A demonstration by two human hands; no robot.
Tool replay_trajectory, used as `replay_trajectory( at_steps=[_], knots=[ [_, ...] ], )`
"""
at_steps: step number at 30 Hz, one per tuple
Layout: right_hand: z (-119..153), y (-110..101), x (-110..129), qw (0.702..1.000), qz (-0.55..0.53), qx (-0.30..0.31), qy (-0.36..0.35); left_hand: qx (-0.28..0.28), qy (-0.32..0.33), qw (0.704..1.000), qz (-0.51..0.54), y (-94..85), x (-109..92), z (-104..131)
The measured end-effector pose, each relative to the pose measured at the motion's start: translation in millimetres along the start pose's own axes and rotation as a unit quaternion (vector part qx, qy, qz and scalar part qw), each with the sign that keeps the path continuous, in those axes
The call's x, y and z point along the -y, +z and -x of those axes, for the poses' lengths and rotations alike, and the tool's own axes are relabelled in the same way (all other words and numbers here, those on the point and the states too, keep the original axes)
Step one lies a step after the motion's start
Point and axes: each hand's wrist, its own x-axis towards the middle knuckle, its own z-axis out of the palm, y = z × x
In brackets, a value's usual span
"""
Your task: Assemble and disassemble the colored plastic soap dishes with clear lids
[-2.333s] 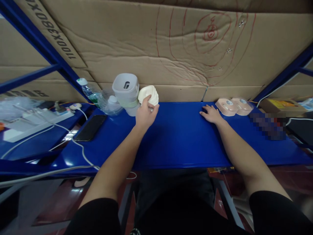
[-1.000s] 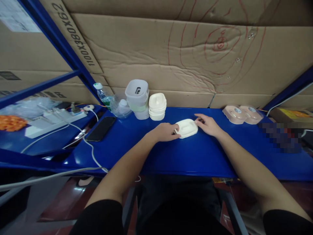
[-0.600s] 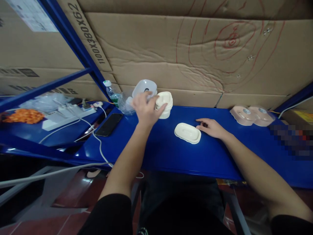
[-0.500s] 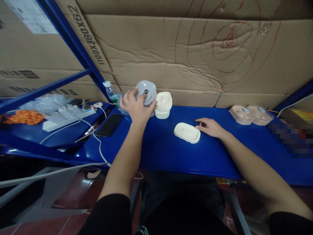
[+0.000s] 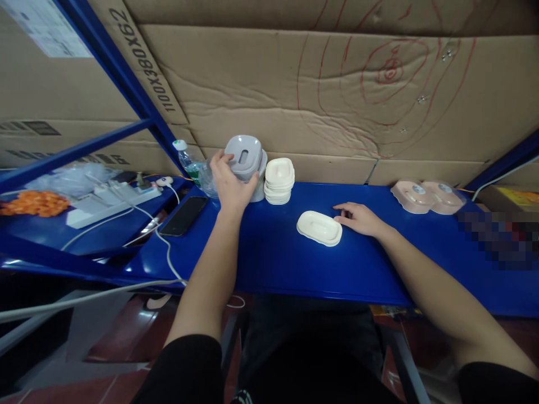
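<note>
My left hand (image 5: 231, 182) grips a grey rounded plastic lid (image 5: 243, 152) with a slot in its middle, thumb on the near right side and fingers on the left. The lid sits askew above a stack of like grey pieces (image 5: 260, 189). Close on the right stands a stack of cream-white rounded pieces (image 5: 279, 179). One cream oval piece (image 5: 319, 228) lies flat on the blue table (image 5: 273, 258). My right hand (image 5: 357, 217) rests at its right end, fingers loosely bent and apart from the thumb, whose tip is at the rim.
A clear bottle (image 5: 189, 163) stands left of the grey stack. A black phone (image 5: 184, 216), white cables and a power strip (image 5: 113, 205) lie further left, near orange pieces (image 5: 36, 203). A pink twin-lobed package (image 5: 427, 196) sits at the right. Cardboard (image 5: 261, 73) walls the back.
The grey lid in my left hand has shifted slightly left and now sits offset from the stack beneath. My right hand and the cream oval piece stay in place.
</note>
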Motion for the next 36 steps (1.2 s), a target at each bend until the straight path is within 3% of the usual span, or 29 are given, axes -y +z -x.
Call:
replay_trajectory(
  at_steps=[7,21,31,36],
  knots=[
    [1,2,-5,1.000,0.002,0.003,0.003,-0.052,-0.009,0.998,-0.021,13.8,12,-8],
    [2,-1,1,1.000,0.008,0.001,-0.008,-0.116,-0.039,0.992,-0.023,40.5,-8,-44],
    [2,1,-2,1.000,0.010,0.004,-0.004,-0.105,-0.040,0.994,-0.012,40.5,-5,-29],
    [2,1,-4,1.000,0.005,0.005,-0.002,-0.173,0.018,0.983,0.050,35.8,-1,-32]
  ],
)
